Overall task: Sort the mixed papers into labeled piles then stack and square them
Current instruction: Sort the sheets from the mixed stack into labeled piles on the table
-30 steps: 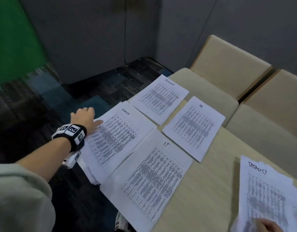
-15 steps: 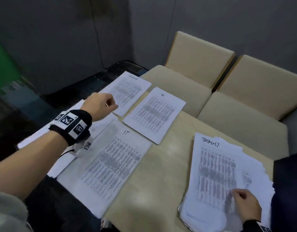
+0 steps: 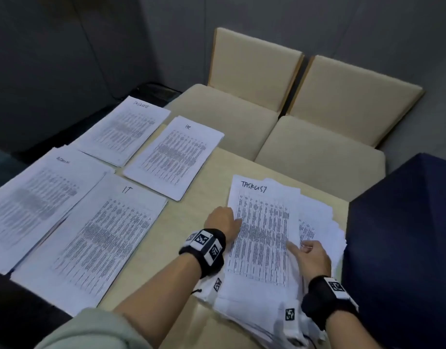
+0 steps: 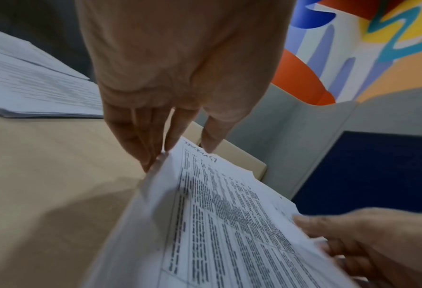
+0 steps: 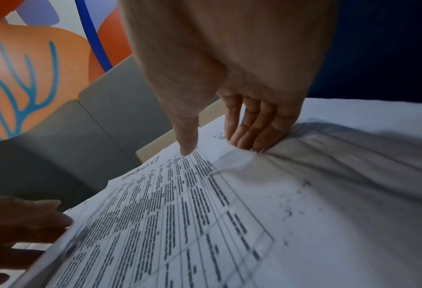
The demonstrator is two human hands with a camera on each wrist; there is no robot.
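The mixed stack (image 3: 264,248), topped by a sheet headed TASKLIST, lies loosely fanned right under both hands. The left hand (image 3: 223,222), out over the sorted piles 1 second ago, has come back to the stack's left edge; its straight fingers (image 4: 140,144) touch the edge of the top sheet, which is lifted there, though no pinch shows. The right hand (image 3: 311,253) rests on the sheet's right side, thumb (image 5: 189,134) extended onto the print, the other fingers pressing the paper beneath. Judging by this, 1 sheet has just been filed and the next pick is starting. Just beyond the left hand lies the IT pile (image 3: 96,238), further left ADMIN (image 3: 38,197), then HR (image 3: 176,154) and, farthest, the TASKLIST pile (image 3: 126,129), this sheet's likely home.
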